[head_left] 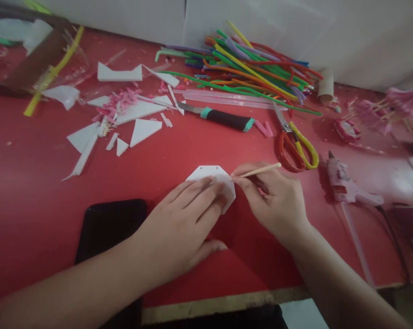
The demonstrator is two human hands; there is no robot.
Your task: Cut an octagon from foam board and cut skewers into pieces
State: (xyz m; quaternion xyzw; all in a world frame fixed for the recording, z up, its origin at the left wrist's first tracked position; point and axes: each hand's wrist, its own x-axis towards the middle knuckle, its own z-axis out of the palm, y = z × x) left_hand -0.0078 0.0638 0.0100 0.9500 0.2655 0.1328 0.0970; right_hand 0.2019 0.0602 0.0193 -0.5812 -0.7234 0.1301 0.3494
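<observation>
A white many-sided foam board piece with small holes near its edge lies on the red table. My left hand rests flat over it, fingers stretched across its surface and thumb out to the side. In my right hand a thin wooden stick is pinched between thumb and fingers. One end of the stick meets the right edge of the board; its other end points up and right. Part of the board is hidden under my left fingers.
Scissors and a utility knife lie beyond my hands, before a heap of pipe cleaners. White offcuts are scattered at left. A glue gun is at right, a black phone at left.
</observation>
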